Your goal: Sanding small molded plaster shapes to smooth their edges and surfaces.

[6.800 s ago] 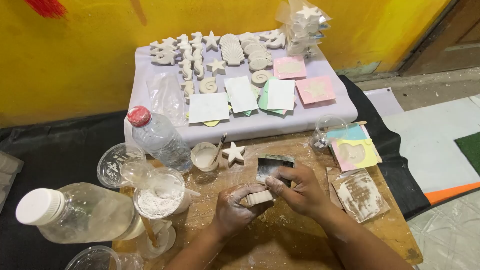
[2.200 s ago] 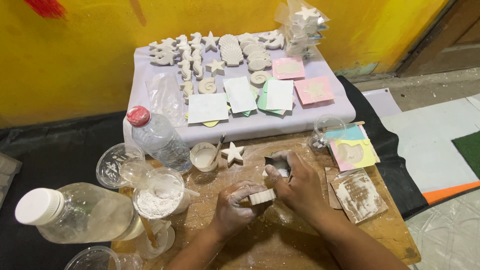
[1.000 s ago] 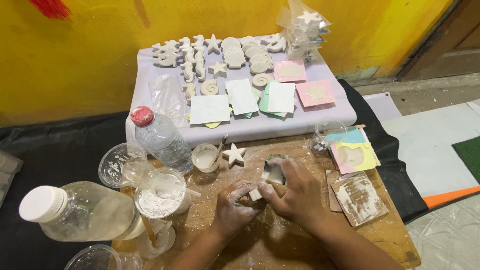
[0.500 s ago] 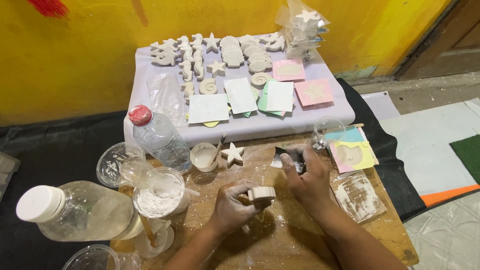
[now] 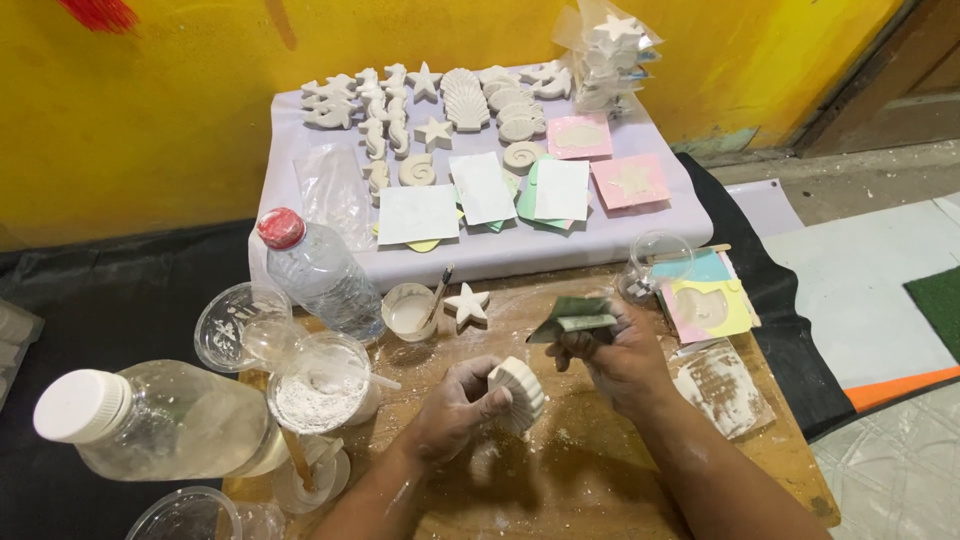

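My left hand point(image 5: 452, 408), dusted with white powder, grips a white ribbed shell-shaped plaster cast point(image 5: 520, 392) just above the wooden board point(image 5: 560, 470). To its right, my right hand point(image 5: 620, 358) holds a thin green mould point(image 5: 572, 316) lifted clear of the cast. A white plaster star point(image 5: 467, 303) lies on the board beyond my hands, beside a small cup point(image 5: 410, 312) with a brush in it.
A cup of white powder point(image 5: 318, 385), two plastic water bottles point(image 5: 318, 272) point(image 5: 160, 420) and empty cups stand at left. Pastel moulds point(image 5: 703, 303) and a dusty mould point(image 5: 722, 385) lie at right. Behind, a lavender-covered stand point(image 5: 480, 255) carries several plaster shapes and coloured moulds.
The mould and cast were pressed together between both hands; now they are apart. My right hand has lifted the green mould up and right, and my left hand has turned the shell cast upright.
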